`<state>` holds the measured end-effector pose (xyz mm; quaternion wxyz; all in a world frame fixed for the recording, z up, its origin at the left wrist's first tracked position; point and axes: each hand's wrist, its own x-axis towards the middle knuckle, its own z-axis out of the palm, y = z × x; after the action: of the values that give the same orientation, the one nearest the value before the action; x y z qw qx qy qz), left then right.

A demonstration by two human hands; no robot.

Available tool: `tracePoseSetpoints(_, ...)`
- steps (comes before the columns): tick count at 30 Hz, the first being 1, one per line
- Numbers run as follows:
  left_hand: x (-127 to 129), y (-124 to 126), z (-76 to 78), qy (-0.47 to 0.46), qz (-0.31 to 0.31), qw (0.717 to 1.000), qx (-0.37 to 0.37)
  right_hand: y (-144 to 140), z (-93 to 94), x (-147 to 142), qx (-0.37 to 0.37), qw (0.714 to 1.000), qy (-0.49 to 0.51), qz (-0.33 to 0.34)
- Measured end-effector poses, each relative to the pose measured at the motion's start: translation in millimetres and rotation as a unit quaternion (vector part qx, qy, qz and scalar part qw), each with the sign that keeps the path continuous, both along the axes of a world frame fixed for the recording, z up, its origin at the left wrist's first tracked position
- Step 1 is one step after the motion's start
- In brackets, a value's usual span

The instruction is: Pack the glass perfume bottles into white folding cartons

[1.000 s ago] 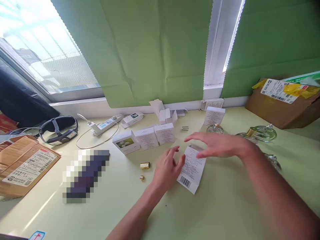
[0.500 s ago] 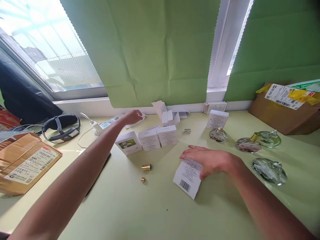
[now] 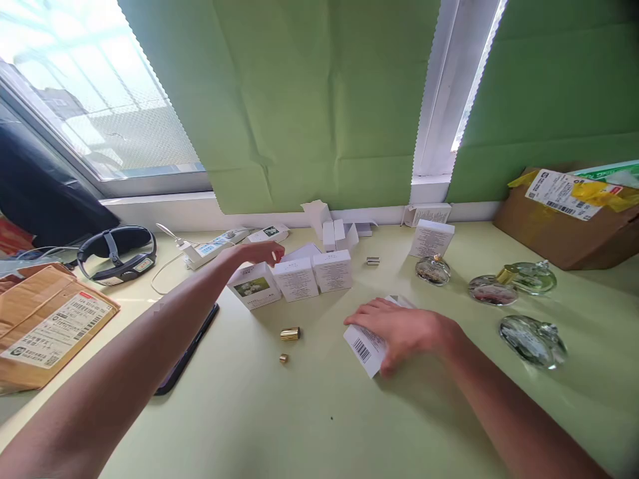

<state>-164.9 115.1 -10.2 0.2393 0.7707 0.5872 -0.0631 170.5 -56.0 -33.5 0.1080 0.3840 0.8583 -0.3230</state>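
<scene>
Right hand (image 3: pixel 407 330) flat and palm down, fingers spread, pressing on a white folded paper leaflet with a printed barcode (image 3: pixel 364 346), lying on the pale green tabletop (image 3: pixel 309 426) near the middle. Left hand (image 3: pixel 259 253) stretched far forward, fingers loosely curled, hovering above a white cardboard box with a flower picture (image 3: pixel 253 286); whether touching the box or pinching anything, cannot tell. Just right of that box, in a row, two more small white printed boxes (image 3: pixel 314 274). In front of the row, a short gold metal cap (image 3: pixel 290 333) and a smaller gold piece (image 3: pixel 283 358), both apart from the leaflet. Behind the row, against the windowsill, a cluster of opened white cartons (image 3: pixel 332 229). Further left, a white power strip with cable (image 3: pixel 207 249), a black head strap (image 3: pixel 117 249), a dark flat phone (image 3: pixel 187 356) partly under the left forearm, and a brown parcel with a shipping label (image 3: pixel 47 326). To the right of the leaflet, well apart, four round clear glass bottles (image 3: pixel 532 339), one with a gold neck, and another white printed box (image 3: pixel 432 238) standing upright. At far right, a brown cardboard box with yellow tape (image 3: pixel 569 213). Green paper sheets (image 3: pixel 319 100) covering the window above.
</scene>
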Motion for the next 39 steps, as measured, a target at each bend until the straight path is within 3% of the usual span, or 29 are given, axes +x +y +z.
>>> tracePoseSetpoints(5,-3.3,-6.9,45.4,-0.057,-0.023,0.998,-0.008,-1.2,27.5,26.6,-0.025,0.992,0.121,-0.031)
tracePoseSetpoints(8,-1.5,-21.4,73.9,-0.179,-0.01,0.983,0.034,-1.9,40.5,43.3,-0.063,0.976,0.2,-0.052)
tracePoseSetpoints(12,16.7,-47.6,104.5,-0.315,0.019,0.932,0.176,2.3,40.2,57.3,-0.111,0.959,0.254,-0.056)
tracePoseSetpoints(15,38.8,-74.0,118.3,-0.353,-0.012,0.884,0.307,6.7,37.6,61.8,-0.132,0.947,0.292,-0.03)
tracePoseSetpoints(17,54.4,-94.2,119.0,-0.388,-0.034,0.846,0.364,9.0,37.8,63.9,-0.142,0.935,0.324,0.004)
tracePoseSetpoints(20,77.7,-124.2,105.8,-0.466,-0.026,0.786,0.407,10.8,39.2,70.2,-0.143,0.932,0.332,0.021)
tracePoseSetpoints(23,98.0,-145.9,86.5,-0.514,0.026,0.761,0.396,11.5,40.0,82.2,-0.139,0.942,0.304,-0.013)
tracePoseSetpoints(28,111.9,-151.8,73.7,-0.521,0.048,0.778,0.349,16.7,34.5,98.2,-0.163,0.933,0.315,-0.053)
tracePoseSetpoints(33,113.9,-146.0,66.9,-0.519,0.043,0.795,0.31,26.3,20.5,94.8,-0.165,0.948,0.26,-0.082)
tracePoseSetpoints(36,120.2,-149.2,58.7,-0.511,0.02,0.817,0.266,24.6,23.0,88.6,-0.107,0.957,0.231,-0.141)
tracePoseSetpoints(39,125.0,-156.7,54.8,-0.492,-0.009,0.841,0.226,17.1,36.4,80.8,-0.028,0.937,0.285,-0.2)
